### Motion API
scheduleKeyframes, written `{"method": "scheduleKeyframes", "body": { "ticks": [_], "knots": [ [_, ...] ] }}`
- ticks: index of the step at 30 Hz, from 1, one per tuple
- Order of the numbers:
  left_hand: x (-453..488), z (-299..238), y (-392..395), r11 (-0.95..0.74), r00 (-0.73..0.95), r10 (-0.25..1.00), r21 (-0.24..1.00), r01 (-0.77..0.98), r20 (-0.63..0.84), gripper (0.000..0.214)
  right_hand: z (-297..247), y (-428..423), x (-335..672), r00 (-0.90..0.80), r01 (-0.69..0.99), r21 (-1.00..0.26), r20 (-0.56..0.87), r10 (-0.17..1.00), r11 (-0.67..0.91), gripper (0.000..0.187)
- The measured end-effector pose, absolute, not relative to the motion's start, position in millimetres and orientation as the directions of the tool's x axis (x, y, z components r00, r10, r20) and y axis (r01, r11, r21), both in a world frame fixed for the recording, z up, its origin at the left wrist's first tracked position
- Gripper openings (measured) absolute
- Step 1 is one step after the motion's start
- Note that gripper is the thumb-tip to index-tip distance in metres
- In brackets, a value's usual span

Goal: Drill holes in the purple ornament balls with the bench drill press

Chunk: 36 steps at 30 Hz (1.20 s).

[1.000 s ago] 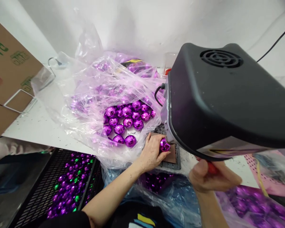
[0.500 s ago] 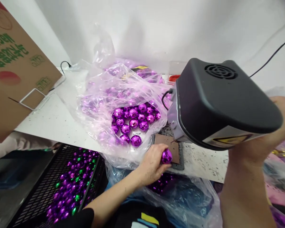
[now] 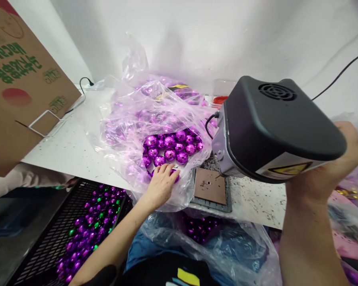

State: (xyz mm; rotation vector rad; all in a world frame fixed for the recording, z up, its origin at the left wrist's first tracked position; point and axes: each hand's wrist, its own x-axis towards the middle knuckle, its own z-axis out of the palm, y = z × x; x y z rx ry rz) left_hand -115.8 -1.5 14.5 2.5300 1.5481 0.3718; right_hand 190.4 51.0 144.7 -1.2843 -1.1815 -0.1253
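The left hand (image 3: 159,186) is palm down at the centre of the frame, its fingers loosely bent and slightly apart over the nearest of the purple faceted balls (image 3: 170,154). Those balls lie grouped just beyond the fingertips, in the mouth of a crumpled clear bag (image 3: 123,153). The right hand (image 3: 349,145) is raised at the right of the frame, against the far end of a black machine (image 3: 277,127), well apart from the balls.

The bag rests on a white tabletop (image 3: 74,153) dotted with dark specks. Right of the bag, below the machine's metal front, sits a brown square plate (image 3: 209,192) with a small dark hole. A printed cardboard box (image 3: 26,115) fills the upper left; at lower left a black crate (image 3: 49,234) holds small purple and green beads (image 3: 86,234). A pale wall (image 3: 203,35) spans the top.

The left hand partly covers the nearest ball, and it seems to touch it, though whether it has hold of it cannot be told. The machine hides the right hand's fingers, so their grip cannot be told either. A co-worker's pale sleeve (image 3: 24,184) is cut off at the left edge.
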Motion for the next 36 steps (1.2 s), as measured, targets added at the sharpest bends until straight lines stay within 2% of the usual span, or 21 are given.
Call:
{"method": "scheduleKeyframes", "body": {
  "ticks": [2, 4, 6, 8, 10, 11, 12, 14, 18, 22, 26, 29, 31, 34, 36],
  "knots": [
    [-125, 9, 16, -0.459, 0.464, 0.885, 0.198, 0.866, 0.023, 0.059, 147, 51, 188, 0.473, 0.645, -0.667, 0.731, 0.491, 0.372, 0.028],
    [-129, 8, 27, -0.448, 0.460, 0.888, 0.263, 0.854, 0.019, 0.058, 150, 51, 186, 0.490, 0.634, -0.681, 0.720, 0.491, 0.366, 0.029],
    [-129, 16, 32, -0.382, 0.369, 0.922, 0.451, 0.807, 0.121, 0.055, 152, 49, 185, 0.498, 0.623, -0.696, 0.706, 0.504, 0.358, 0.032],
    [-125, 30, 31, -0.275, 0.202, 0.961, 0.732, 0.623, 0.189, 0.056, 154, 46, 183, 0.494, 0.616, -0.704, 0.695, 0.522, 0.354, 0.034],
    [-117, 44, 24, -0.110, 0.115, 0.990, 0.954, 0.277, 0.081, 0.055, 154, 44, 182, 0.485, 0.613, -0.705, 0.692, 0.535, 0.357, 0.035],
    [-110, 49, 19, 0.005, 0.146, 0.989, 0.996, 0.089, -0.018, 0.056, 155, 44, 181, 0.483, 0.609, -0.707, 0.690, 0.539, 0.359, 0.036],
    [-103, 51, 14, 0.131, 0.218, 0.970, 0.988, -0.079, -0.112, 0.056, 155, 44, 180, 0.483, 0.604, -0.709, 0.688, 0.542, 0.363, 0.036],
    [-87, 49, 5, 0.359, 0.386, 0.894, 0.878, -0.317, -0.226, 0.056, 155, 44, 179, 0.487, 0.595, -0.715, 0.685, 0.542, 0.367, 0.037],
    [-66, 25, -1, 0.577, 0.545, 0.792, 0.631, -0.518, -0.276, 0.045, 154, 45, 180, 0.501, 0.590, -0.725, 0.673, 0.544, 0.354, 0.036],
    [-67, 8, 1, 0.633, 0.581, 0.760, 0.531, -0.563, -0.291, 0.038, 155, 43, 181, 0.498, 0.596, -0.724, 0.672, 0.548, 0.346, 0.037],
    [-72, 8, 2, 0.627, 0.571, 0.765, 0.545, -0.557, -0.296, 0.044, 156, 41, 178, 0.496, 0.592, -0.738, 0.650, 0.576, 0.324, 0.036],
    [-69, 10, 0, 0.581, 0.516, 0.797, 0.633, -0.513, -0.313, 0.051, 158, 41, 177, 0.494, 0.592, -0.729, 0.666, 0.559, 0.345, 0.040],
    [-64, 10, -1, 0.508, 0.443, 0.840, 0.744, -0.435, -0.314, 0.052, 159, 42, 177, 0.487, 0.600, -0.718, 0.678, 0.550, 0.354, 0.040],
    [-53, 8, 0, 0.317, 0.317, 0.917, 0.926, -0.207, -0.243, 0.050, 159, 42, 177, 0.474, 0.602, -0.711, 0.684, 0.555, 0.363, 0.040],
    [-45, 5, 2, 0.159, 0.280, 0.949, 0.987, -0.021, -0.147, 0.045, 159, 42, 178, 0.469, 0.601, -0.710, 0.686, 0.556, 0.368, 0.040]
  ]
}}
